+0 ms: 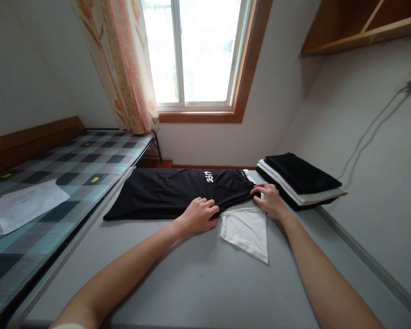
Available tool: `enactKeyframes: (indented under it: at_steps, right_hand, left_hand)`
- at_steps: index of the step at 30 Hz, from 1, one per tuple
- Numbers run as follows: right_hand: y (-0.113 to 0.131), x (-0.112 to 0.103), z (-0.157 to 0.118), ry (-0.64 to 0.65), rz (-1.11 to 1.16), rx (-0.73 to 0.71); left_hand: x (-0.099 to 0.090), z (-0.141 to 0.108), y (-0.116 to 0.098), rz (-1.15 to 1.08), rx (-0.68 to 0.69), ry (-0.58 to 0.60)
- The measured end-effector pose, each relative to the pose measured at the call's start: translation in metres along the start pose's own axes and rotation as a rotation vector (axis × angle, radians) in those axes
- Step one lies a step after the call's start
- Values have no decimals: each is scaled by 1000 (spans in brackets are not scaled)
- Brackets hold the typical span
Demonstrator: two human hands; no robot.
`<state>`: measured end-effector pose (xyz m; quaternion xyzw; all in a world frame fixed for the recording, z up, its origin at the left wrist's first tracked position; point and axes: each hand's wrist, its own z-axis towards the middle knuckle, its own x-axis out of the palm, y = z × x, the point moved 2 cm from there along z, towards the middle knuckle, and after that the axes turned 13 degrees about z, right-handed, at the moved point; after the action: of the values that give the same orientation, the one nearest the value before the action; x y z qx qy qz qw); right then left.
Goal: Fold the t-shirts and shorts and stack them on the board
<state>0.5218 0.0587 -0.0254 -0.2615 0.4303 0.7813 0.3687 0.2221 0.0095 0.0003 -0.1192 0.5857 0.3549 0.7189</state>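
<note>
A pair of black shorts [164,194] with white lettering lies folded lengthwise on the grey table, its leg opening to the left and its waistband to the right. A white pocket lining [246,230] hangs out from the near edge, spread flat on the tabletop. My left hand [199,214] is closed with curled fingers on the near edge of the shorts, just left of the lining. At the waistband corner, my right hand [269,198] pinches the black cloth. The fingertips of my left hand are partly hidden.
A stack of folded black and white clothes [301,176] sits at the table's [198,283] back right, by the wall. On the left, a bed with a checked mattress [89,160] bears white papers [30,205]. A cord [366,130] hangs from the wall socket.
</note>
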Motion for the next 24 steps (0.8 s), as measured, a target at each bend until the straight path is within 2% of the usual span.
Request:
enactKeyframes:
  at_steps: [3,7,10,18,24]
  right_hand:
    - [3,-1,1,-45,9,4]
    - [11,-2,1,-80,-55,17]
    - [22,-1,0,-61,-110,-45]
    - [70,18,-3,103,-48,-316]
    - [79,22,-1,107,2,-403]
  left_hand:
    - [-2,2,4,-22,-65,-41]
    - [-8,4,15,-122,-220,-137]
    - [-8,4,19,-171,-282,-171]
    - [-5,4,16,-181,-287,-160]
    - [-8,4,17,-138,-245,-123]
